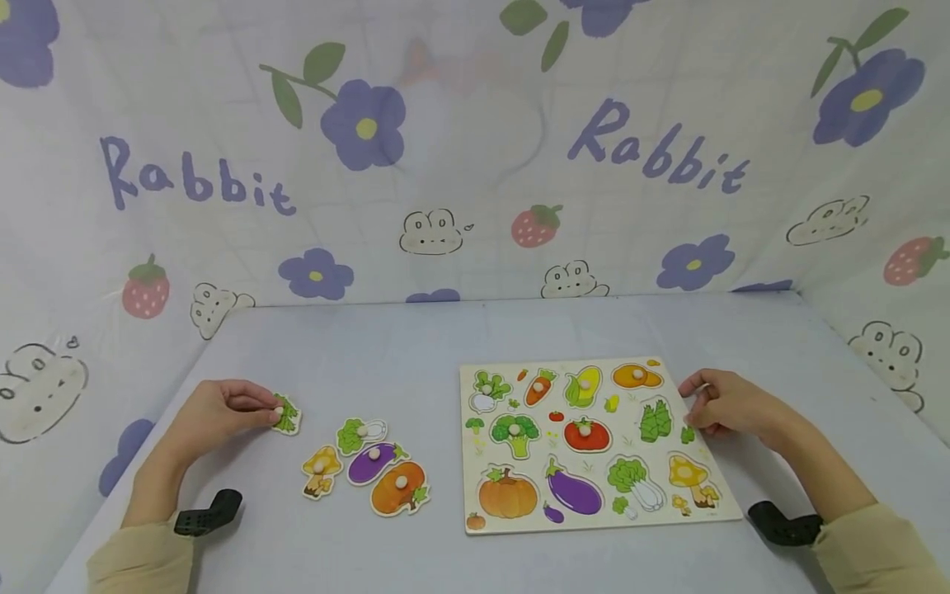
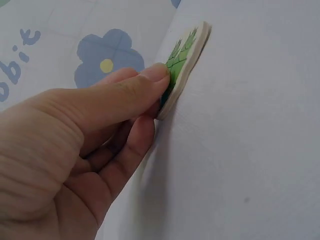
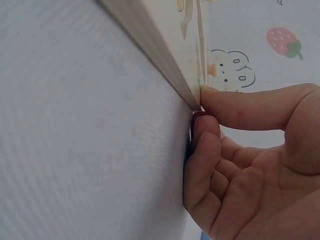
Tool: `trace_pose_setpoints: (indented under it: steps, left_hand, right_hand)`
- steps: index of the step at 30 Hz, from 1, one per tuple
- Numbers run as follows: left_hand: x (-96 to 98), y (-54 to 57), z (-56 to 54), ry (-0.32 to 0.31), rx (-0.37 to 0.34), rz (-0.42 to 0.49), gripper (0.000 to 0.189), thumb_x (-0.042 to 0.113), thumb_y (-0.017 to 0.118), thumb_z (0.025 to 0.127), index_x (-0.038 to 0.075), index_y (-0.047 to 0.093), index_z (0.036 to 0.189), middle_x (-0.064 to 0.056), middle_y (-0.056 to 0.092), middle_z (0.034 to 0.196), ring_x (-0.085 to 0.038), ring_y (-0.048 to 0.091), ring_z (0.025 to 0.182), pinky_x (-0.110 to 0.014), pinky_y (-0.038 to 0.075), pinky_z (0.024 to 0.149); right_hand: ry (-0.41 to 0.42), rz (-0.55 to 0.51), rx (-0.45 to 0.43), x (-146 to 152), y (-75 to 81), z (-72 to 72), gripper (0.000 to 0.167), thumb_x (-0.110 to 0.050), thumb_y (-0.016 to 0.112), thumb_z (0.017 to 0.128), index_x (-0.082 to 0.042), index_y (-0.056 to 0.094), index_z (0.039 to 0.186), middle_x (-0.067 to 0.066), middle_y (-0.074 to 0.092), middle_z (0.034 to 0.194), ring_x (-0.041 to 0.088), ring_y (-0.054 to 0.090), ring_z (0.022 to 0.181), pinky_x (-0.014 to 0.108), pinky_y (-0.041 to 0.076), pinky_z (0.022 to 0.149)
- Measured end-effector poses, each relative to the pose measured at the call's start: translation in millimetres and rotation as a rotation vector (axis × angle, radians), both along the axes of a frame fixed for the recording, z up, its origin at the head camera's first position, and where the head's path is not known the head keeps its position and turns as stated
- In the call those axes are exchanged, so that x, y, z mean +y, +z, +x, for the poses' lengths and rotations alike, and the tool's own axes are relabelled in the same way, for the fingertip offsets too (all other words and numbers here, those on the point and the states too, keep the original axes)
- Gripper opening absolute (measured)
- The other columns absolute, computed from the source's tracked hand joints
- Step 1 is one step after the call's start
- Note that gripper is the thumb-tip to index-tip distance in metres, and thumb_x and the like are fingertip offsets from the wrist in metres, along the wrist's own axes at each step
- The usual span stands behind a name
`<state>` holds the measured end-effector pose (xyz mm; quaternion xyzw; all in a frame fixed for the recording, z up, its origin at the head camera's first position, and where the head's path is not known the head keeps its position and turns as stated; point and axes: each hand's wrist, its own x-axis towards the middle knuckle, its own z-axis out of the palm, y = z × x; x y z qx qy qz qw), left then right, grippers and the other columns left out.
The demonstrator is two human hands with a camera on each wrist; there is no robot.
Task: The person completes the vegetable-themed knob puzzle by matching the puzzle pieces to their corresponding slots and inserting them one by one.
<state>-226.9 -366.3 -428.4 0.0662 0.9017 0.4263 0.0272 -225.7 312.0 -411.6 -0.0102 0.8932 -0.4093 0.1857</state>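
My left hand (image 1: 226, 417) pinches a green asparagus puzzle piece (image 1: 290, 418) between thumb and fingers, on the left side of the table. In the left wrist view the asparagus piece (image 2: 182, 62) stands tilted, its pale wooden edge showing close to the tabletop. At the right, my right hand (image 1: 731, 408) grips the right edge of a wooden vegetable puzzle board (image 1: 619, 516). Seen from the right wrist, the thumb and curled index finger (image 3: 205, 127) meet at the corner of the board (image 3: 160, 55). Beside the board's gripped edge is a printed asparagus spot (image 1: 656, 421).
Between left hand and board lie loose knobbed pieces: a mushroom (image 1: 321, 472), a cabbage (image 1: 359, 435), an eggplant (image 1: 374, 464) and a pumpkin (image 1: 399, 488). Knobbed pieces such as the tomato (image 1: 586, 435) and broccoli (image 1: 514, 435) sit in the board. A patterned curtain (image 1: 475, 165) stands behind the table.
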Motion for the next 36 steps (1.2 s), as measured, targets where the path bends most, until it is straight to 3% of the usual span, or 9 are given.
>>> trace_pose_setpoints:
  steps: [13,19,24,31,36]
  left_hand:
    - [-3.3,-7.4,0.3,0.040,0.050,-0.043,0.037,0.032,0.082,0.082,0.002,0.071,0.101,-0.006,0.072,0.091,-0.016,0.065,0.080,-0.023,0.049,0.069]
    - [-3.9,-12.2,-2.5,-0.032,0.074,0.015,0.029,0.024,0.081,0.084,0.004,0.072,0.104,-0.007,0.073,0.099,-0.016,0.067,0.087,-0.022,0.051,0.073]
    - [-2.3,-9.0,-5.4,-0.066,0.071,0.033,0.025,0.020,0.080,0.085,0.004,0.072,0.103,-0.007,0.073,0.101,-0.016,0.069,0.091,-0.021,0.051,0.076]
    - [-4.3,-1.7,-2.8,-0.012,0.042,-0.065,0.032,0.027,0.082,0.083,0.004,0.071,0.103,-0.005,0.073,0.094,-0.015,0.068,0.086,-0.023,0.050,0.072]
    - [-8.6,-0.2,-1.0,0.042,0.009,-0.085,0.040,0.033,0.082,0.081,0.002,0.070,0.105,-0.005,0.073,0.092,-0.016,0.066,0.083,-0.024,0.049,0.069]
  right_hand:
    - [0.001,-0.009,0.012,-1.7,-2.4,0.6,0.046,-0.003,0.071,0.082,0.008,0.046,0.118,0.009,0.053,0.080,0.021,0.050,0.067,0.030,0.043,0.058]
    - [0.001,-0.001,0.014,0.0,-1.7,-0.9,0.046,-0.003,0.071,0.082,0.009,0.045,0.118,0.009,0.053,0.080,0.021,0.050,0.068,0.030,0.044,0.058]
    - [-0.006,0.017,0.013,1.5,-0.4,-0.6,0.047,-0.005,0.071,0.083,0.008,0.045,0.120,0.009,0.052,0.082,0.021,0.050,0.070,0.031,0.044,0.059]
    - [-0.012,0.012,0.003,0.1,0.9,2.2,0.047,-0.005,0.071,0.083,0.008,0.045,0.120,0.009,0.051,0.081,0.022,0.050,0.070,0.031,0.044,0.059]
    - [-0.013,0.017,0.004,-1.0,-0.1,0.7,0.047,-0.006,0.071,0.084,0.008,0.045,0.120,0.009,0.052,0.082,0.022,0.050,0.069,0.030,0.043,0.059]
